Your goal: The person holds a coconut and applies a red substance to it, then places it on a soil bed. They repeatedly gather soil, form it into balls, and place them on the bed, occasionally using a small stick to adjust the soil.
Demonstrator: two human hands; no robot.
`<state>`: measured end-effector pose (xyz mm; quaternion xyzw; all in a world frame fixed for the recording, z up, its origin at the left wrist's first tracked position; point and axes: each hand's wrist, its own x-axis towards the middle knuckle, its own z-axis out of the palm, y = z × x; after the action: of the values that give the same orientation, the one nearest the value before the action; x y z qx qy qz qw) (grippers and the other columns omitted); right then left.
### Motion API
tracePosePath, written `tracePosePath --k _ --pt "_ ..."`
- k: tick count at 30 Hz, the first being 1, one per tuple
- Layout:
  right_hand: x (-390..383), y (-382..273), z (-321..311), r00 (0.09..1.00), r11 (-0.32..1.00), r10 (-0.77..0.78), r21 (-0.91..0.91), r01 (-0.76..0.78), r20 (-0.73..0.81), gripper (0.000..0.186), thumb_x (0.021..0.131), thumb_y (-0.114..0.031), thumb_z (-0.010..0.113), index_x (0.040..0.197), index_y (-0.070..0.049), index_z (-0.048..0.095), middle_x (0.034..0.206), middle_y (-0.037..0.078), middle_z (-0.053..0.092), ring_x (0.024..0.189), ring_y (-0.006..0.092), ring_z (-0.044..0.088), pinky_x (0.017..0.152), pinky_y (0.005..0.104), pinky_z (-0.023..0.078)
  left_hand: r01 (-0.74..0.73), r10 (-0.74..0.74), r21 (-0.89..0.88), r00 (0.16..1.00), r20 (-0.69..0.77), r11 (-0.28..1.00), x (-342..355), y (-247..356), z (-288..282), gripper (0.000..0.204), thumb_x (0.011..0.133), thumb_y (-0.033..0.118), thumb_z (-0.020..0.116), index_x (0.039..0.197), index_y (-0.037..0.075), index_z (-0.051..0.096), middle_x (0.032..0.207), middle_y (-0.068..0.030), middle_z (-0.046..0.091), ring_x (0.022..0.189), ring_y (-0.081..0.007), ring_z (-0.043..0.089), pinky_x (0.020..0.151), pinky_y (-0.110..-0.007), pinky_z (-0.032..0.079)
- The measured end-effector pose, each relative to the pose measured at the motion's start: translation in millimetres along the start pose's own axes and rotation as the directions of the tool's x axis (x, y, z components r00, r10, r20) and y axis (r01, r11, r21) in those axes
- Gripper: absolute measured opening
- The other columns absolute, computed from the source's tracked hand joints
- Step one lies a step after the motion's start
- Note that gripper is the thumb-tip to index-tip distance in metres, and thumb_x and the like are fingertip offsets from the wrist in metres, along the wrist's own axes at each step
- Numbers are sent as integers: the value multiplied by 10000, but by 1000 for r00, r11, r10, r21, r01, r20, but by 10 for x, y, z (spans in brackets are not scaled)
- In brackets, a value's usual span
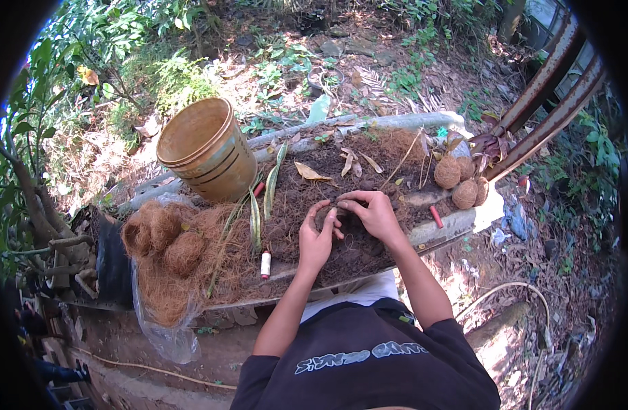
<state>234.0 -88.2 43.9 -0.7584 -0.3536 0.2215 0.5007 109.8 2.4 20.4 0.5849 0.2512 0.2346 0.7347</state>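
sunlit undergrowth (180, 83) backs our worktop (457, 222); dark soil (358, 251) lies spread lengthwise by its front edge, directly below our left hand (317, 236) and right hand (377, 213), neither nearer. we see their curled fingers close together; whether they pinch anything, we cannot tell.

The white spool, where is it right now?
In the head view, the white spool is left of the person's left hand, just below a striped green leaf and right of the brown fibre heap.
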Motion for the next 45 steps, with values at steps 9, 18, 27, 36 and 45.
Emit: tracePosePath --k 9,18,27,36,45 --pt "-128 -88 39 962 981 -145 95 171 -232 175 811 -79 619 965 -21 681 905 116 669 825 237 657 748 312 495 266 -238 -542 963 124 797 4 85 -29 470 974 434 358 1076 1 510 899 -115 580 849 -247 625 766 -370 531" --pt "-392 -221 238 857 818 -509 -352 455 -76 245 662 -79 718 907 -81 708 1014 70 636 972 258 534 867 346 446 294 -234 -559 956 178 775 4 53 -90 455 968 414 400 1088 2 550 1023 -117 595 959 -192 591 840 -324 497" --pt "-312 -187 262 983 982 -158 118 146 95 565 757 -101 671 1285 -34 479 1208 194 542 1058 350 582 863 394 478 192 -152 -443 980 126 876 -97 37 -38 409 983 375 386 1008 4 557 924 -90 599 886 -160 585 786 -303 480" --pt "-412 -227 469 978 972 -204 110 208 -50 363 805 -21 565 1161 40 523 1029 181 608 957 281 603 794 358 475 67 -75 -208 997 -33 976 -111 -6 -32 411 996 349 356 954 8 581 867 -65 607 809 -118 582 727 -274 467" --pt "-266 -241 267 993 987 18 155 -36 115 384 819 -140 649 1177 -17 581 1046 144 647 898 179 639 785 286 476 217 -170 -442 975 142 871 -70 87 -58 390 966 381 413 931 23 561 850 -83 608 815 -168 607 727 -320 495"
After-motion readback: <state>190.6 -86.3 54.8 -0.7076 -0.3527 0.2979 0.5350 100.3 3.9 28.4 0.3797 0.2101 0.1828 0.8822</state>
